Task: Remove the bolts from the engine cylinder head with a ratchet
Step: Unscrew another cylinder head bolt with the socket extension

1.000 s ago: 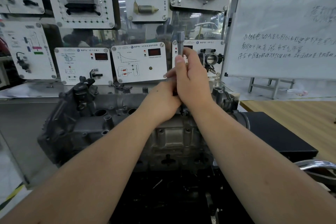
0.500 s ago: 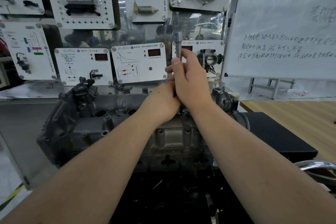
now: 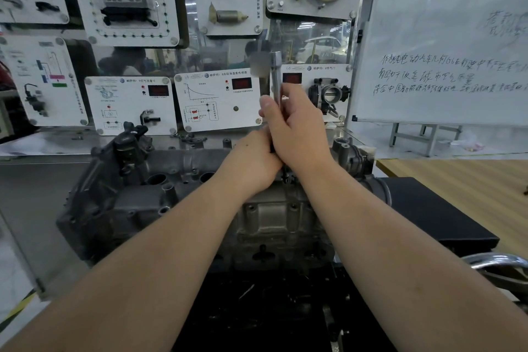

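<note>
Both hands meet over the middle of the cylinder head (image 3: 177,188), which sits on the bench (image 3: 43,180) in front of a row of white training panels (image 3: 218,101). The right hand (image 3: 297,128) has its fingers curled around the ratchet (image 3: 276,77), whose metal handle stands nearly upright out of the top of the fist, the thumb laid up along it. Holding it high like this probably gives leverage for swinging the handle. The left hand (image 3: 251,163) sits lower, tucked against the right, with its fingers hidden behind it; its grip cannot be made out, though it likely steadies the tool's head so the socket stays seated. Below the two hands a thin dark shaft runs down to the bolt (image 3: 285,177) on the head's top face; the bolt itself is too small to judge how far out it is. A whiteboard (image 3: 445,37) with handwriting stands to the right, and a black case (image 3: 428,208) lies beside the engine.
</note>
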Tool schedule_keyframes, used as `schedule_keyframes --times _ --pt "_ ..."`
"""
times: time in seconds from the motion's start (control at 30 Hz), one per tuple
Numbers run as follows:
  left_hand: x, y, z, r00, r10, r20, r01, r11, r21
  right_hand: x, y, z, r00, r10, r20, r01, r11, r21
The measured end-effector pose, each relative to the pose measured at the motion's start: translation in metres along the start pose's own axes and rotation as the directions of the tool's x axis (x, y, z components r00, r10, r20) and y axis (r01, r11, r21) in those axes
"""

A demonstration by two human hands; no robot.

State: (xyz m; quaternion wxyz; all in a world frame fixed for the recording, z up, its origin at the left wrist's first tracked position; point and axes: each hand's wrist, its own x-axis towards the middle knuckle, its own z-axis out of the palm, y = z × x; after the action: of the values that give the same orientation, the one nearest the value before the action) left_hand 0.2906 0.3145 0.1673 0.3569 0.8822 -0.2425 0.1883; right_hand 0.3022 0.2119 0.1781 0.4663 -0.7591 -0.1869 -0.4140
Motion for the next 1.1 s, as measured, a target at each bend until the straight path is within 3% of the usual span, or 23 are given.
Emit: schedule_keyframes --times 0.13,0.33,0.57,0.77,0.97,1.1 --pt "-0.0006 0.0006 0.0005 1.0 -0.003 -0.007 0.003 1.0 0.029 0.0003 0.0018 -0.0007 0.999 -0.035 -0.04 0.032 0.997 -0.074" --pt "-0.0034 0.0009 -0.0004 0.999 0.024 0.021 -0.024 1.0 -0.008 -0.0003 -0.0012 -0.0007 0.997 0.076 -0.009 -0.075 0.994 0.073" --pt "-0.0036 0.0032 -0.0018 1.0 0.0 -0.014 0.0 1.0 -0.01 -0.0006 0.001 -0.0016 0.998 -0.048 -0.043 0.045 0.998 -0.052" --pt "-0.0064 0.0061 -0.0037 0.999 0.038 0.037 -0.039 0.999 0.0 -0.0015 -0.0004 -0.0002 0.999 0.05 0.005 -0.05 0.992 0.112" --pt "-0.0025 0.0009 -0.0008 1.0 0.009 -0.022 -0.009 1.0 0.016 -0.0018 0.0008 -0.001 0.997 -0.067 -0.028 0.067 0.998 -0.022" --pt "-0.0053 0.0027 -0.0013 0.999 0.036 0.005 -0.036 0.999 -0.001 0.0012 0.0024 0.0006 0.999 0.019 -0.041 -0.019 1.0 0.002"
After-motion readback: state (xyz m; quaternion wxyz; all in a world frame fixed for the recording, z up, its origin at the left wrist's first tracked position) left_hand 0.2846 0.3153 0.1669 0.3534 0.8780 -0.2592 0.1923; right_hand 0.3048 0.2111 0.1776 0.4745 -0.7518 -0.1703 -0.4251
